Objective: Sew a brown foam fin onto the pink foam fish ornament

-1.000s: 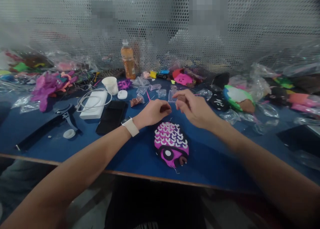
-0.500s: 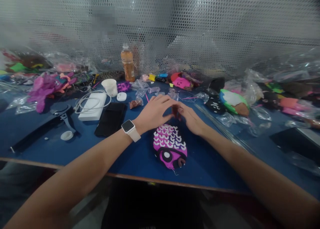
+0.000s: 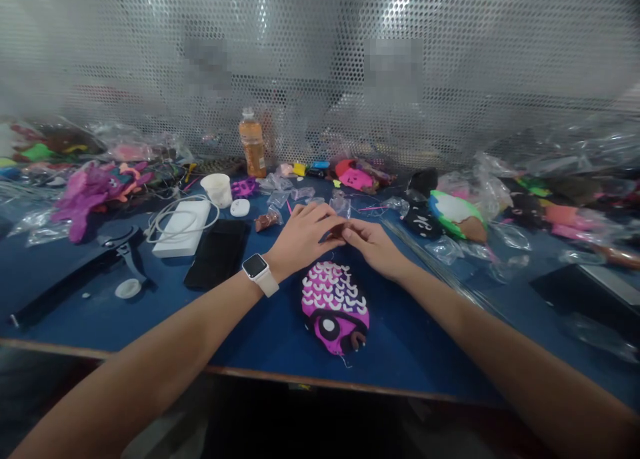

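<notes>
From where I stand, the fingertips of the left hand (image 3: 306, 237) and the right hand (image 3: 375, 247) meet, or nearly meet, over the blue table (image 3: 415, 352). The fingers are bent and in the way, so I can't tell if either hand is pinching something small. Just below them, on the near side, lies the fish (image 3: 334, 299). It is pink and black, with rows of white curved scales, a big round eye and brown lips, and its mouth end points toward the person. The left wrist wears a watch (image 3: 255, 266). Next to that arm is a black phone (image 3: 217, 253), and beside it a white box (image 3: 181, 231) with a white cord looped on top. A white cup (image 3: 217, 192) is behind, and a bottle (image 3: 253, 145) of orange drink stands near the gray screen (image 3: 310, 45) full of holes. Past the right hand, thin wires (image 3: 447, 275) lie near a green, blue, white and brown lump (image 3: 457, 213).
</notes>
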Tool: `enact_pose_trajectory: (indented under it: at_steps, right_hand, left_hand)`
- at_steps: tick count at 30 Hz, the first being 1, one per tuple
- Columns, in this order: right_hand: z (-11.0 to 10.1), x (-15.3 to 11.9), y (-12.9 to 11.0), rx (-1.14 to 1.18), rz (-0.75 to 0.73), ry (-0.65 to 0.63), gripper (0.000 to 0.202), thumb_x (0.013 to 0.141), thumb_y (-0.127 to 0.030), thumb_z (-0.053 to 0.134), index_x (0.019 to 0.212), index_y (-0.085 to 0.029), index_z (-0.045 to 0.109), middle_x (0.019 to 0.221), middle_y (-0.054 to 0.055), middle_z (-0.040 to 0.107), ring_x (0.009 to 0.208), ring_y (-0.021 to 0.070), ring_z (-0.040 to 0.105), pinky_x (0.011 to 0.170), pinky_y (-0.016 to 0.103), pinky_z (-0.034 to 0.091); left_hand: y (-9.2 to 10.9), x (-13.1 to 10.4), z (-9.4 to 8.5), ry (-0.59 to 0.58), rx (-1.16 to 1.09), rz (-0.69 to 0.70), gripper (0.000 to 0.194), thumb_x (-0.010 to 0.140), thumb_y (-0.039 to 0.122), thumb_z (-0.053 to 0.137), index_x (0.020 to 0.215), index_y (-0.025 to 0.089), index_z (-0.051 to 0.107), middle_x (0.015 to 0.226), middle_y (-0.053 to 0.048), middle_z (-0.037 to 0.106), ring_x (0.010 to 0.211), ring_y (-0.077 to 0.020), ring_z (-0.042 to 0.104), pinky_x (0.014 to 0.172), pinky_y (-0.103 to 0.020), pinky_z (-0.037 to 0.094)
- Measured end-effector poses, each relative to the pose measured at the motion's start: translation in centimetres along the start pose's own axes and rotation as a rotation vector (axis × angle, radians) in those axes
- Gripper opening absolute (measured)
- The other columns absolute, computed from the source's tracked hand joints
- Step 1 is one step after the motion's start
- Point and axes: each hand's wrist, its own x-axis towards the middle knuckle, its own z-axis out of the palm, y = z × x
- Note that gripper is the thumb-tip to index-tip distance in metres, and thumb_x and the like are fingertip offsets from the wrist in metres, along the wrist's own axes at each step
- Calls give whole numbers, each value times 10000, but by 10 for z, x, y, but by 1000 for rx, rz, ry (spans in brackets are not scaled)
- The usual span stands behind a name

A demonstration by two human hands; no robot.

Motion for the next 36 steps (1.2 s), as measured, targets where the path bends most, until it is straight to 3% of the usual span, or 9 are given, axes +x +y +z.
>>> enact_pose_trajectory:
  at_steps: [6, 10, 14, 18, 20, 24, 27, 32, 36]
  right_hand:
    - [-1, -1, 4, -1, 12, 64, 440, 932, -641, 663, 892, -217, 772, 839, 25, 736, 756, 183, 641, 750, 301, 530]
    - [0, 0, 5, 35, 29, 50, 498, 949, -680, 606, 881, -224, 793, 833, 36, 749, 770, 200, 664, 738, 319, 556]
    - [-2, -1, 1, 45, 26, 57, 398, 883, -598, 743, 963, -215, 820, 850, 33, 776, 790, 192, 692, 782, 323, 563]
    - [-3, -2, 0, 144, 20, 116, 335, 803, -488, 853, 999, -219, 817, 948, 50, 811, 860, 200, 738, 861, 354, 582]
    - [-2, -2, 0, 137, -2, 150, 301, 786, -448, 874, 968, -215, 813, 943, 57, 813, 860, 206, 747, 849, 358, 594]
    - [0, -3, -1, 37, -57, 212, 277, 795, -425, 872, 946, -206, 794, 861, 48, 792, 763, 192, 730, 743, 328, 595]
    - [1, -4, -3, -17, -62, 237, 316, 871, -478, 797, 1030, -209, 750, 771, 27, 755, 667, 187, 707, 660, 324, 586]
    - [-5, -8, -9, -313, -215, 126, 378, 905, -435, 776, 1229, -253, 711, 1009, 51, 776, 797, 213, 732, 780, 380, 612]
    - [-10, -9, -14, -570, -315, 140, 307, 950, -359, 738, 1245, -278, 743, 993, 41, 764, 832, 218, 706, 776, 372, 597]
  left_hand:
    - [1, 1, 2, 44, -39, 11, 238, 1048, 391, 590, 1100, 178, 679, 1075, -54, 696, 992, -214, 600, 872, -367, 393]
    - [0, 1, 2, 54, -45, 30, 209, 1057, 351, 579, 1062, 174, 690, 1037, -51, 698, 974, -206, 614, 868, -367, 407]
    - [0, -1, 2, 53, -113, 25, 168, 1035, 302, 621, 1131, 187, 699, 1093, -60, 697, 1031, -214, 629, 881, -372, 463]
    - [-1, -4, 4, 46, -130, 2, 341, 984, 318, 697, 1304, 209, 650, 1206, -88, 670, 1124, -247, 626, 952, -420, 509]
    - [-2, -5, 5, 51, -140, -15, 387, 954, 352, 735, 1299, 196, 653, 1208, -92, 668, 1127, -257, 628, 975, -442, 518]
    - [-2, -4, 5, 52, -191, -51, 293, 980, 355, 700, 1214, 178, 703, 1123, -82, 706, 1047, -238, 648, 943, -418, 534]
    - [-1, -3, 3, 20, -236, -122, 204, 983, 331, 697, 1123, 188, 739, 1045, -71, 730, 996, -229, 665, 893, -389, 543]
    - [-2, -3, -1, 29, -423, -279, 85, 954, 249, 725, 978, 172, 753, 978, -54, 761, 912, -198, 697, 847, -334, 535]
    - [-2, -2, -3, -6, -563, -314, 108, 967, 254, 699, 932, 171, 759, 933, -35, 766, 864, -165, 683, 801, -292, 502]
